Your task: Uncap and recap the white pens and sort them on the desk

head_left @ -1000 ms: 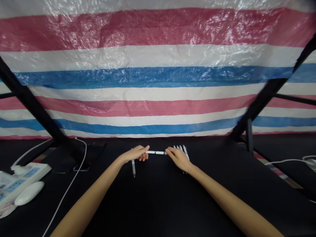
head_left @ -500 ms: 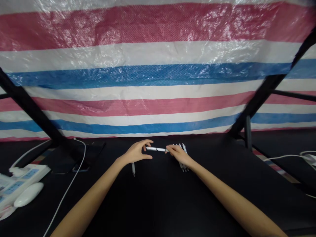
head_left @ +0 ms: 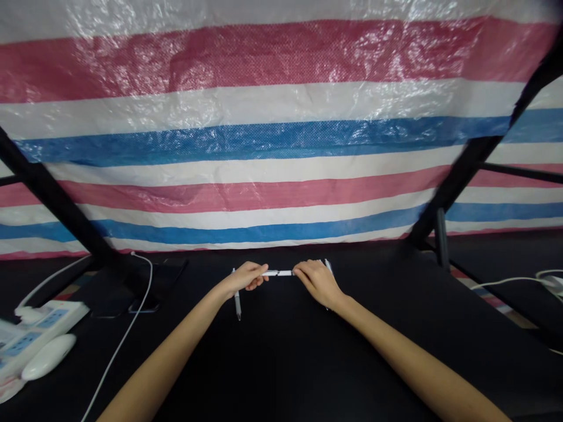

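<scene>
At the far left, a white power strip [head_left: 39, 334] lay on the black tabletop [head_left: 272, 363], with a white computer mouse [head_left: 48, 357] just in front of it. A white cable [head_left: 123, 328] ran beside a dark phone [head_left: 158, 281]. The left hand [head_left: 246, 278] was closed around one end of a white pen [head_left: 277, 273], and the right hand [head_left: 316, 282] was closed around the other, a two-handed grip that held the pen level and left its middle bare. A grey-tipped pen [head_left: 237, 302] lay beneath the left hand, pointing toward the person. More pens [head_left: 328, 268] lay under the right hand, too hidden to count. Nothing stood between the hands. A red, white and blue striped tarpaulin [head_left: 281, 146] hung beyond the table, crossed by a black strut [head_left: 461, 176].
</scene>
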Demonstrator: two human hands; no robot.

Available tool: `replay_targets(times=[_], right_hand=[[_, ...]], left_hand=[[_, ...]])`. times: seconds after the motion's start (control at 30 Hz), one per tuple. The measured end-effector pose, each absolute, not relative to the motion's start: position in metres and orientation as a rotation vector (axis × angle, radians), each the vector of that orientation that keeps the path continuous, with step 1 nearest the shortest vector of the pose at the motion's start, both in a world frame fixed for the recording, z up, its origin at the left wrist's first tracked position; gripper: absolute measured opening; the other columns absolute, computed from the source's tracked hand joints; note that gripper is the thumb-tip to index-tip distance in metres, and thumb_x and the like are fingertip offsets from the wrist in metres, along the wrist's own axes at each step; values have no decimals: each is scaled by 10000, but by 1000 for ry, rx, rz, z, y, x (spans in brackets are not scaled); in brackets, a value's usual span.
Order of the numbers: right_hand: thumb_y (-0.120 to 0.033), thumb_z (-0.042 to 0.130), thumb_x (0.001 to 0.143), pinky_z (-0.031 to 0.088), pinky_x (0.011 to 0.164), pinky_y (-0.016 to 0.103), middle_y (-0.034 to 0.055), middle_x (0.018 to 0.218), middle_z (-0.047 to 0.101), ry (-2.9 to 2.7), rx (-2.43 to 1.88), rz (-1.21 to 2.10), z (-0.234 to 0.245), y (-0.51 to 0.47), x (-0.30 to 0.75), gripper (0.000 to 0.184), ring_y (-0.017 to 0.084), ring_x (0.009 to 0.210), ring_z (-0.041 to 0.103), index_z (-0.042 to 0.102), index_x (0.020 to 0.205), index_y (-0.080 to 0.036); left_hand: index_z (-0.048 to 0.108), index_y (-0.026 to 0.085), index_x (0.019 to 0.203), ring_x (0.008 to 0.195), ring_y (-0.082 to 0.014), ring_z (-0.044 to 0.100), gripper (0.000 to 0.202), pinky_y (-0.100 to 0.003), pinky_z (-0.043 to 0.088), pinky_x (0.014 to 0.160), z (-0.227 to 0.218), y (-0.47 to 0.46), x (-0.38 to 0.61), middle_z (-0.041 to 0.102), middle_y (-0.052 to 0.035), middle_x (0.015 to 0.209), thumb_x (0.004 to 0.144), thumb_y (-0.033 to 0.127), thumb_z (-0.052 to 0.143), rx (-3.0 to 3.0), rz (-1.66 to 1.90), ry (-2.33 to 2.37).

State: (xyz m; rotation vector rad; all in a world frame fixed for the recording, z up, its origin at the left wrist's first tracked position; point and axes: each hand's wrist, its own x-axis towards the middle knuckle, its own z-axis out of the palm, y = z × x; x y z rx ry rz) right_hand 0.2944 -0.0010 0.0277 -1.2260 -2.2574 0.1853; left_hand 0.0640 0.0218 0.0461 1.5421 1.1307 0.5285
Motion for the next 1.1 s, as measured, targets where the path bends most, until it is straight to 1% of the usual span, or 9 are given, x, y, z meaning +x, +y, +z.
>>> replay_targets(times=[0.2,0.3,0.47,0.53,0.67,0.8,0.87,0.97,1.1], right_hand=[[-390,270,948,339,679,319,62,763,620,-2255,-1271,230,28,0,293,396,191,703,536,601,858,-194],[-416,284,938,336,610,281,24,678,574,-2176,-1291,522,27,5,295,409,159,626,511,601,807,-193],[-484,336,899,292,497,238,-30,548,428,-2070,-1205,1020,25,14,299,440,115,505,407,604,767,-161],[-479,387,882,306,512,236,-26,586,464,-2064,-1161,1008,25,13,299,388,116,528,431,602,817,-163],[-431,490,848,337,587,251,1,700,578,-2135,-1186,703,26,8,298,271,142,618,500,619,918,-203],[-410,452,878,348,639,268,17,727,611,-2194,-1197,586,27,6,297,272,159,664,525,640,889,-214],[-426,418,890,338,604,261,6,669,577,-2176,-1191,705,28,7,297,313,148,617,505,636,862,-203],[-464,381,891,303,548,250,-31,534,450,-2079,-1143,1041,27,8,296,389,121,515,420,620,781,-178],[-496,440,852,273,528,246,-65,482,334,-1833,-1008,1506,26,8,296,385,92,464,299,596,743,-161]], left_hand=[[605,129,809,578,-91,501,297,-216,372,553,40,28,59,566,0,662,704,403,649,1692,665,1060],[632,144,814,625,-119,527,210,-245,405,609,42,28,59,598,-13,674,716,330,648,1913,762,1093],[662,175,819,686,-143,560,164,-267,426,671,51,25,57,645,-18,730,740,315,630,2143,744,1096],[663,170,825,681,-144,566,183,-263,427,660,52,26,54,649,-22,729,745,330,625,2124,725,1100],[665,149,818,645,-141,568,210,-253,425,619,52,32,47,650,-35,710,739,340,631,2049,736,1138],[676,149,811,636,-140,571,198,-253,432,611,54,33,44,657,-38,704,727,326,651,2051,749,1144],[682,157,819,660,-144,580,187,-260,442,637,56,32,45,665,-37,724,724,316,659,2063,775,1135],[690,166,832,717,-156,595,182,-274,454,691,59,30,46,679,-42,778,715,305,674,2072,833,1113],[696,167,852,763,-169,608,199,-290,466,735,60,28,47,690,-52,824,700,296,691,2041,904,1097]])
